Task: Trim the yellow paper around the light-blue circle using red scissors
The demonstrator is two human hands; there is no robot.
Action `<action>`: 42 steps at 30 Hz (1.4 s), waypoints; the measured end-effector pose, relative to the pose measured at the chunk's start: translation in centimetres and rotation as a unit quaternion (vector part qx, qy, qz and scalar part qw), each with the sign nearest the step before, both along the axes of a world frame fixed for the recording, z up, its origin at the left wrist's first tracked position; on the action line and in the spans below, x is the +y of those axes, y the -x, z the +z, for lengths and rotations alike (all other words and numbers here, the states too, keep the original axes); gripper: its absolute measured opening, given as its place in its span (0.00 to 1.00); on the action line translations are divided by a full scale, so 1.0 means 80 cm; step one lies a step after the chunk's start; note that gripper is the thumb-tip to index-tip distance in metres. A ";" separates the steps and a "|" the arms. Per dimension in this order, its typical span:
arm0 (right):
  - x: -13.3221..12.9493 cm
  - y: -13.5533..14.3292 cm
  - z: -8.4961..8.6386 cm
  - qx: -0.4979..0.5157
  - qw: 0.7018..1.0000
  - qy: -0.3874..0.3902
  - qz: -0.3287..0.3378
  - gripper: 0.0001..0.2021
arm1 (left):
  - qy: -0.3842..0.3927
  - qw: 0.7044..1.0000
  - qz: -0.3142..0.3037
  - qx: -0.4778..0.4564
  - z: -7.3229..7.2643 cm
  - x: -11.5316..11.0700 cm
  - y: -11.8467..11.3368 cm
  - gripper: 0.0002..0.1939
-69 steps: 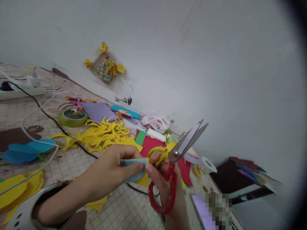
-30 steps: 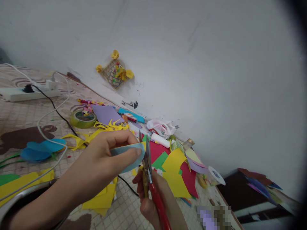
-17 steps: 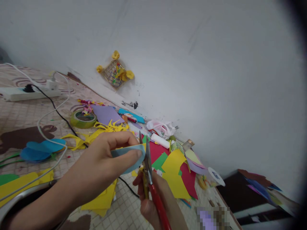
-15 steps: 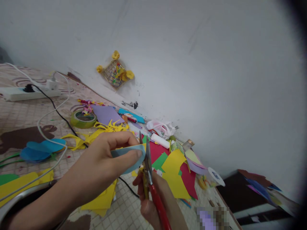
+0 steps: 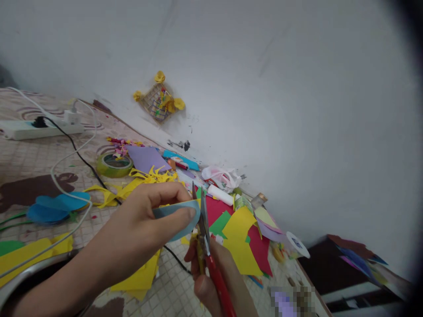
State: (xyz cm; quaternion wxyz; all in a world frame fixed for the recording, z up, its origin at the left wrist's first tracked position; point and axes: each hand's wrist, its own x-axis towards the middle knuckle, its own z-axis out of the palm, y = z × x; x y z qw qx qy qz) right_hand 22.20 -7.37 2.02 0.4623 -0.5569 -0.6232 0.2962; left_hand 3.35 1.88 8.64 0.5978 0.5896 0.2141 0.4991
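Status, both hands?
Left hand: pinching light blue piece, yellow edge showing. Right hand: holding scissors, blades parted at the piece's edge. Nothing seen between blades and piece.

Bare patterned worktop (image 5: 172,286) shows as a narrow low lane between the yellow paper sheets (image 5: 140,277) and the scissor-holding right hand (image 5: 211,281), with a black cable (image 5: 178,259) crossing its upper end. Beyond the hands, low access is obstructed by tangled yellow paper offcuts (image 5: 155,175), the white cylindrical roll (image 5: 220,194) and the crumpled white-pink plastic bag (image 5: 222,177), packed close to the wall; above them, the space in front of the plain grey-white wall (image 5: 280,110) is open. Left side: white cable (image 5: 54,169) loops over the blue paper shape (image 5: 54,208), obstructing a low sideways pass.
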 end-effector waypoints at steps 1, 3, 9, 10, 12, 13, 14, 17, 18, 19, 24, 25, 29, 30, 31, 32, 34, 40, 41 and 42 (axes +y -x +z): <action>0.000 0.000 0.000 0.002 1.000 0.007 0.004 0.31 | -0.006 1.000 0.008 0.003 -0.001 0.000 0.000 0.11; 0.003 -0.001 -0.002 0.006 1.000 0.017 0.015 0.33 | -0.018 1.000 0.023 0.007 -0.002 -0.001 0.000 0.11; 0.009 -0.009 -0.001 -0.025 0.999 -0.010 0.023 0.31 | -0.031 0.999 0.040 0.012 0.000 0.001 0.000 0.11; 0.010 -0.011 -0.001 -0.030 0.999 0.000 0.029 0.31 | -0.031 0.999 0.041 0.011 0.000 0.001 0.000 0.11; 0.011 -0.016 -0.001 -0.038 0.998 0.020 0.035 0.31 | -0.022 0.999 0.037 0.020 0.001 0.001 0.001 0.10; 0.011 -0.019 -0.003 -0.038 0.998 0.025 0.033 0.32 | -0.018 0.999 0.033 0.028 0.002 0.001 0.002 0.10; 0.012 -0.023 -0.007 -0.036 0.999 0.026 0.028 0.32 | -0.016 0.999 0.030 0.039 0.002 0.001 0.002 0.11; 0.018 -0.037 -0.022 -0.031 0.999 0.018 0.016 0.32 | -0.013 0.998 0.029 0.061 0.002 0.002 0.003 0.11; 0.020 -0.041 -0.027 -0.036 0.999 0.015 0.015 0.31 | -0.012 0.998 0.029 0.059 0.001 0.003 0.003 0.12; 0.023 -0.045 -0.032 -0.044 0.999 0.010 0.013 0.30 | -0.007 0.998 0.028 0.055 0.001 0.003 0.003 0.12; 0.021 -0.047 -0.033 -0.037 0.999 -0.001 0.008 0.31 | 0.018 0.998 0.011 0.058 -0.003 0.004 0.003 0.12; 0.017 -0.043 -0.028 -0.022 1.000 0.002 0.015 0.31 | 0.020 0.998 0.008 0.062 -0.003 0.004 0.004 0.13; -0.001 -0.031 -0.006 0.017 0.999 0.017 0.045 0.33 | 0.025 0.994 -0.046 0.092 -0.004 0.007 0.009 0.13; -0.003 -0.030 -0.001 0.018 0.998 0.019 0.051 0.33 | 0.023 0.992 -0.063 0.105 -0.005 0.008 0.010 0.12; -0.004 -0.029 0.003 0.020 0.998 0.022 0.054 0.33 | 0.020 0.990 -0.074 0.115 -0.005 0.010 0.010 0.12; -0.005 -0.030 0.006 0.024 0.998 0.026 0.054 0.33 | 0.014 0.989 -0.078 0.125 -0.006 0.011 0.011 0.11; -0.006 -0.031 0.011 0.025 0.998 0.036 0.043 0.33 | 0.006 0.987 -0.070 0.148 -0.005 0.013 0.011 0.10; -0.011 -0.024 0.029 -0.072 0.995 0.066 -0.014 0.36 | 0.013 0.978 -0.063 0.197 -0.003 0.017 0.013 0.10; -0.011 -0.022 0.032 -0.071 0.994 0.078 -0.017 0.37 | 0.017 0.977 -0.063 0.204 -0.003 0.017 0.013 0.10; -0.012 -0.021 0.034 -0.068 0.993 0.089 -0.019 0.39 | 0.019 0.976 -0.063 0.208 -0.004 0.017 0.013 0.09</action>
